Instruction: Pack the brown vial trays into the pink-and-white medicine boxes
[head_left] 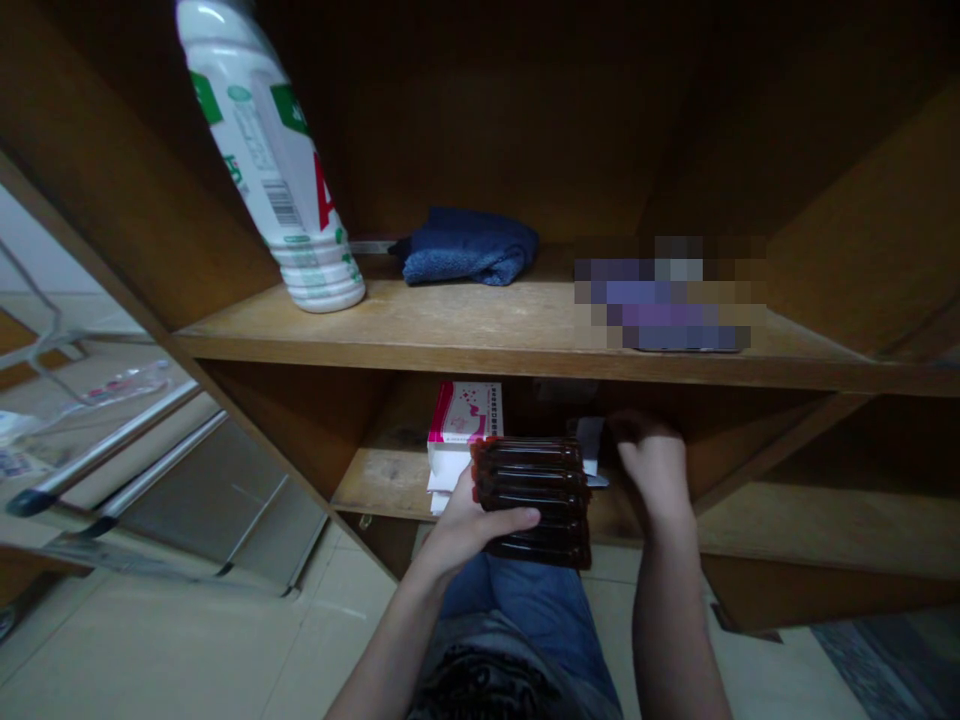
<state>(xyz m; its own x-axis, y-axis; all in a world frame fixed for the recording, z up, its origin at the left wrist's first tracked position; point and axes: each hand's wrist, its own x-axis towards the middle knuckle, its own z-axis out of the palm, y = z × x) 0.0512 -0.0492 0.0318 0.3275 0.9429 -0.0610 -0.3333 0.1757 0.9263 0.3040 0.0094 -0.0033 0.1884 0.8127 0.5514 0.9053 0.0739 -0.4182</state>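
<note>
Gripping is performed by the left hand [463, 522], which is clamped on a joined strip of brown vials [532, 475]; the thumb is laid across the near face, and the other fingers are hidden behind. The strip is held up before the front edge of the lower shelf [390, 480]. Clock directions are taken with twelve o'clock at the top of the view. The long axis of each vial is directed roughly from nine to three o'clock, and the vials are ranked side by side from twelve to six.

The key relation is that between the strip and the right hand [652, 455]: from that hand, the strip is found at about eight o'clock, near but apart, with the vials' ends turned toward it. The right hand is extended over the lower shelf, its fingers lost in shadow; whether they are spread or closed on something cannot be told. A small white piece [590, 438], possibly paper, is seen at nine o'clock from it, beyond the strip.

The pink-and-white box [454, 410], its white flap opened toward the viewer, is placed at twelve o'clock from the left hand, which is clearly the nearer of the two.
</note>
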